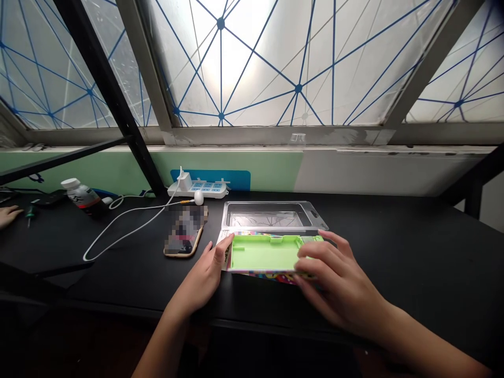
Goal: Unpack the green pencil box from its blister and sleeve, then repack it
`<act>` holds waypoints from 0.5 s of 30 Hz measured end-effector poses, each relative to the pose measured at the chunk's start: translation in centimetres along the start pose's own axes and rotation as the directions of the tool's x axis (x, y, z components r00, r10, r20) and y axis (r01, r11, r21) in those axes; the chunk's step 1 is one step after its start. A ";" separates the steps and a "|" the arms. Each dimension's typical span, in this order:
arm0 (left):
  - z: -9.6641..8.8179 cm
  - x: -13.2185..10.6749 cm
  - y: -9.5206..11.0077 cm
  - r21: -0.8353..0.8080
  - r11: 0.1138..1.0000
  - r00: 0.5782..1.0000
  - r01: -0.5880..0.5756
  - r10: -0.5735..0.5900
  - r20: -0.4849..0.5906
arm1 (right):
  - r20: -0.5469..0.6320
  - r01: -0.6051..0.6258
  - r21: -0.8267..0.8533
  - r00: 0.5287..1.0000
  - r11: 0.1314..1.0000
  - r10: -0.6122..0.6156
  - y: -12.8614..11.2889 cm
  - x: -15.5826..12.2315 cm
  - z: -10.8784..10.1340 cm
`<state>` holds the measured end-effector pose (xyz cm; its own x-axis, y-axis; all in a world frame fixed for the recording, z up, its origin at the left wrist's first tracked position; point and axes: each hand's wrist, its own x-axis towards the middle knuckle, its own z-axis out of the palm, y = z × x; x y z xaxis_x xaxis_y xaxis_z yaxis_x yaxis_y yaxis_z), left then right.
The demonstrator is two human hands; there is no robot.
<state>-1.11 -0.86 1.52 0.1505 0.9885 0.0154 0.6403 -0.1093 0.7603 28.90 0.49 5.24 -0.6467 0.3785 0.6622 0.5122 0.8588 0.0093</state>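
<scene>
A shallow light-green plastic tray (pixel 263 253) lies in an opened package with a colourful printed card (pixel 271 276) below it. The package's clear plastic cover (pixel 271 206) is folded back behind the tray, towards the window. My left hand (pixel 205 275) holds the left end of the package, thumb along its edge. Over the tray's right end, my right hand (pixel 334 273) is closed with curled fingers on the rim and the thumb low at the front edge. Its fingers hide part of the tray's right side.
Left of the package lies a phone (pixel 183 233), with a white cable (pixel 118 223) looping to a power strip (pixel 205 189). Farther left are a bottle (pixel 82 197), a small green tool (pixel 30 212) and another person's hand (pixel 10 214). Black metal bars (pixel 114 105) cross the left side.
</scene>
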 end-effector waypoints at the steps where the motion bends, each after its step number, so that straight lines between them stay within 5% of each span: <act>1: -0.1 0.0 0.1 0.000 1.000 1.000 0.027 -0.027 0.012 | 0.067 -0.023 0.078 0.998 0.997 0.017 0.0 -0.9 -0.8; 5: -0.1 0.1 0.2 0.029 0.994 0.992 0.105 -0.107 0.072 | 0.317 -0.309 0.241 0.921 0.920 0.227 2.0 -4.5 -2.9; 9: 0.2 0.1 0.2 0.049 0.991 0.989 0.125 -0.129 0.072 | 0.520 -0.623 0.169 0.715 0.764 0.468 5.2 -8.0 -2.6; 12: 0.5 0.0 0.2 0.045 0.991 0.991 0.126 -0.128 0.047 | 0.557 -0.704 0.138 0.637 0.697 0.533 6.3 -9.3 -1.6; 15: 0.6 -0.1 0.0 -0.039 0.997 0.997 0.073 -0.072 0.020 | 0.521 -0.750 0.179 0.621 0.636 0.586 6.3 -9.0 -1.0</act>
<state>-0.71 -1.02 1.11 0.1191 0.9915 -0.0529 0.6199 -0.0326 0.7840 38.55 2.16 0.06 -0.3960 0.9179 0.0265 0.7100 0.3244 -0.6250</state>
